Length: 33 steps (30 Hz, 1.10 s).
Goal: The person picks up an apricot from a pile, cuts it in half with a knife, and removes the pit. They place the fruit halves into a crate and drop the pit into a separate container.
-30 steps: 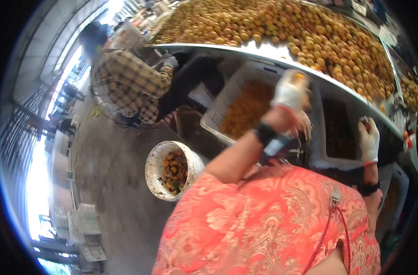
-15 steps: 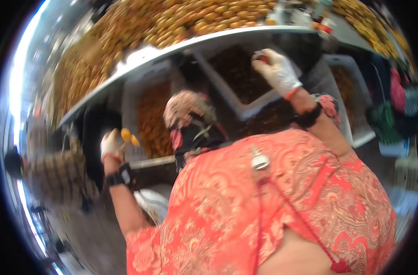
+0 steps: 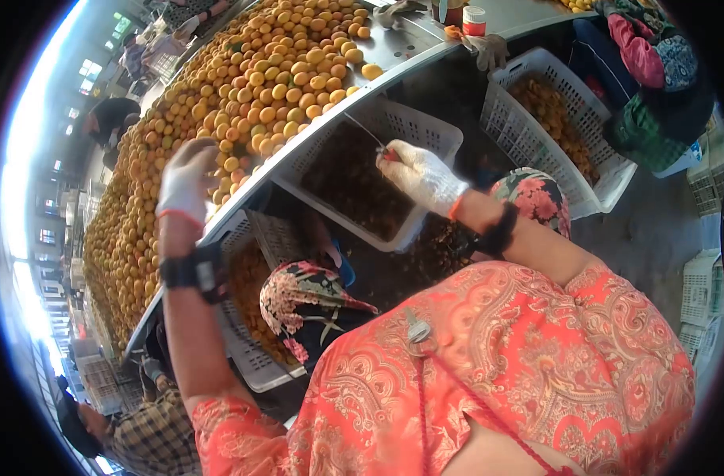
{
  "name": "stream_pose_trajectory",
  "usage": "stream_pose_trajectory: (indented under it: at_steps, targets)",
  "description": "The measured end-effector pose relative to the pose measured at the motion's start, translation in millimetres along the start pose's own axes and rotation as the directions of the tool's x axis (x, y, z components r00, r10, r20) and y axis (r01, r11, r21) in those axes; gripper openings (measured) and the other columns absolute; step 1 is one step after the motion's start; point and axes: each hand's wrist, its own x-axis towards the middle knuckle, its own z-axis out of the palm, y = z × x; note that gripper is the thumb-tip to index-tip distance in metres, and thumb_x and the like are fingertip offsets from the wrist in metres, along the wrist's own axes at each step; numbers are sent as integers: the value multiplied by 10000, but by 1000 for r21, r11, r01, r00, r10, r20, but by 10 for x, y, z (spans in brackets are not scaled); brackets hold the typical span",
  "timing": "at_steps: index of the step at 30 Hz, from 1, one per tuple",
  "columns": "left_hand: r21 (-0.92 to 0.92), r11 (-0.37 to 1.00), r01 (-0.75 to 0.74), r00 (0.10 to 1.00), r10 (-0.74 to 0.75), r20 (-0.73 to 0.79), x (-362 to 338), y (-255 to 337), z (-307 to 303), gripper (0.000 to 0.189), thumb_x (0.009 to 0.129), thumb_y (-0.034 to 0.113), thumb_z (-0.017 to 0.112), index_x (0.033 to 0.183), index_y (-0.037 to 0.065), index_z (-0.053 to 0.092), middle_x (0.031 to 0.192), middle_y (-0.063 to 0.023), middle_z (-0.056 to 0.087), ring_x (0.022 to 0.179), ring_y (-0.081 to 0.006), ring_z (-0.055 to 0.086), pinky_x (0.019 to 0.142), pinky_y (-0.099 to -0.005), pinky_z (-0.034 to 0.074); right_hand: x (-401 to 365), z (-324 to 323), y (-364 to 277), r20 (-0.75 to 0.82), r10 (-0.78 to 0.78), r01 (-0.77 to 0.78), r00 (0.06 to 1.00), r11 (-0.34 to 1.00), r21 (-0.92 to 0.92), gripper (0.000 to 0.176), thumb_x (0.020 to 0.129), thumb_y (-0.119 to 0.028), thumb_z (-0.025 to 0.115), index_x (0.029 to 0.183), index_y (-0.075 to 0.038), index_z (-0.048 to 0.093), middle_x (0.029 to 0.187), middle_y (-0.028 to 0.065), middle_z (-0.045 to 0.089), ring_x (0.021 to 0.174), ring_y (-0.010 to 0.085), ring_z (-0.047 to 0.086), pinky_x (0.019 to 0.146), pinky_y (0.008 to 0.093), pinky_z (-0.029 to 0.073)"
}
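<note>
Fruit point(image 3: 275, 87): round, orange-yellow, some reddish | left hand point(image 3: 189, 176): half-curled, hold unclear | right hand point(image 3: 420, 174): pinching thin tool point(image 3: 385, 151)

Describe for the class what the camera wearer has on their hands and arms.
The left hand and right hand wear white fabric gloves with orange edging at the cuffs. A black band circles the right forearm; the left has a black strap bearing a small boxy piece. The short sleeves are coral red, with a pale paisley pattern.

Right fingers point(image 3: 399, 151) grip a thin tool point(image 3: 383, 149); left fingers point(image 3: 201, 149) near fruit point(image 3: 259, 95).
</note>
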Motion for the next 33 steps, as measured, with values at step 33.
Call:
stream_pose_trajectory:
  at_steps: [33]
  targets:
    - [-791, 606, -86, 986, 165, 19, -1320, 256, 796, 440, 917, 145, 659, 1303, -18, 527, 1113, -174, 657, 867, -169, 634, 685, -251, 490, -301, 412, -1184, 329, -289, 332, 899, 940, -81, 240, 967, -240, 594, 932, -11, 530, 685, 147, 619, 635, 278, 665, 572, 379, 502]
